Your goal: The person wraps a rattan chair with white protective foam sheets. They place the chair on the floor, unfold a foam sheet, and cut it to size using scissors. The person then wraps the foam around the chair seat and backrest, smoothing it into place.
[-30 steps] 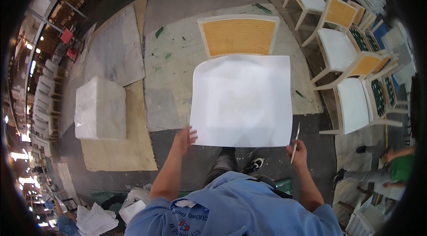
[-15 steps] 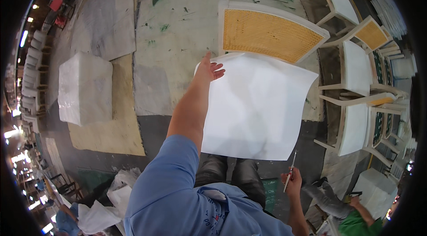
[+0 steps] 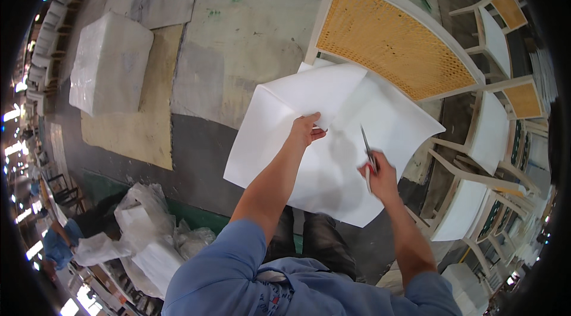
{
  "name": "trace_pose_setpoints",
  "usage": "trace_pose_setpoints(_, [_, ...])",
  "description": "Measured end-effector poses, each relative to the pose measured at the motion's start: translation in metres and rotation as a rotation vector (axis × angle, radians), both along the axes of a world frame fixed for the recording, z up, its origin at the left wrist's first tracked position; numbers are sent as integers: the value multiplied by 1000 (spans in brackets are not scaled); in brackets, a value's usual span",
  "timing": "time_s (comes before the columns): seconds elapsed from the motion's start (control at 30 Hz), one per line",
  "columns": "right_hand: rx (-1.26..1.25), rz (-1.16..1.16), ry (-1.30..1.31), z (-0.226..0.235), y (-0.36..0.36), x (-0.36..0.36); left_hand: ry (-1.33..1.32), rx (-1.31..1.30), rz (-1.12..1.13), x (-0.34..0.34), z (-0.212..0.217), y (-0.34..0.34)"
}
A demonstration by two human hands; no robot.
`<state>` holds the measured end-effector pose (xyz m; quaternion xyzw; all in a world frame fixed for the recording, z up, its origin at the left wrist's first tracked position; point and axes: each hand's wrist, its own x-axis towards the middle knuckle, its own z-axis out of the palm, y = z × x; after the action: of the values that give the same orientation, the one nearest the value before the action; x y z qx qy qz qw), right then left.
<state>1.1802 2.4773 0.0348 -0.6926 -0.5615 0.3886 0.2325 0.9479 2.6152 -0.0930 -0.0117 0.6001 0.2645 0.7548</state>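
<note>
Above the white sheet (image 3: pixel 340 164), the right hand (image 3: pixel 383 178) grips scissors (image 3: pixel 366 142); whether the left hand (image 3: pixel 305 130) pinches anything, I cannot tell. The sheet lies creased before a cane chair back (image 3: pixel 388 35); smoothing it and keeping the scissors clear of the left hand would help.

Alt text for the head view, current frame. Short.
A person's right hand holds scissors above a creased white sheet, with the left hand also over it. Beyond the sheet is a woven yellow chair back; more chairs stand at right, and a white block sits at left.
</note>
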Motion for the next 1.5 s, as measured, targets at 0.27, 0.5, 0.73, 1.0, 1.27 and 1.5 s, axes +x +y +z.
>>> trace_pose_setpoints(0.27, [202,255,-170,-57,206,-90,74,15,52,16,-14,-14])
trace_pose_setpoints(0.5, [-24,422,-337,-123,256,-115,148,21,39,13,-20,-20])
trace_pose_setpoints(0.73, [-8,402,-279,-156,250,-111,204,17,-154,3,-24,-18])
trace_pose_setpoints(1.0, [67,408,-298,-165,244,-112,210,69,-453,-8,-26,-10])
trace_pose_setpoints(1.27, [120,400,-238,-155,242,-98,213,36,-455,3,-33,-2])
trace_pose_setpoints(1.5, [-3,376,-185,-144,188,-101,266,-16,-468,-6,-37,-5])
